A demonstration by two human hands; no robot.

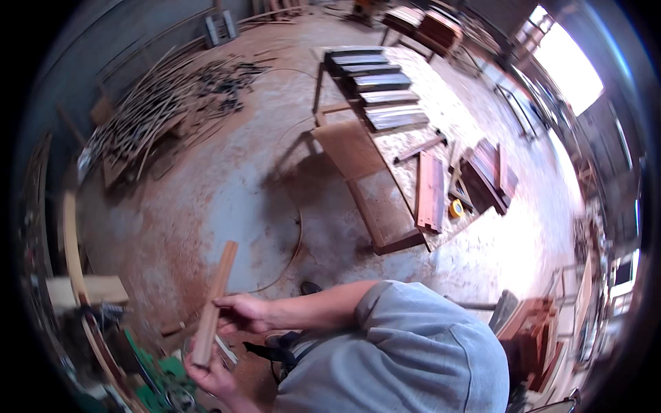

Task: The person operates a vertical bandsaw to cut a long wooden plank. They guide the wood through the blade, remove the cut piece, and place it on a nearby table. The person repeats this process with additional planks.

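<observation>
A reddish-brown wooden strip slants across the lower left, held in both hands. My right hand grips it near the middle, with the thumb over the wood and the fingers underneath. Lower down, my left hand is closed round its near end. The strip's far end sticks out free above the floor. Beside my left hand stands a green machine, partly hidden in dark clutter, so its kind does not show.
A workbench bears wrapped bundles, dark red boards and a yellow tape measure. Scrap sticks lie heaped at the far left. A thin hose curves across the floor. Stacked boards stand behind me.
</observation>
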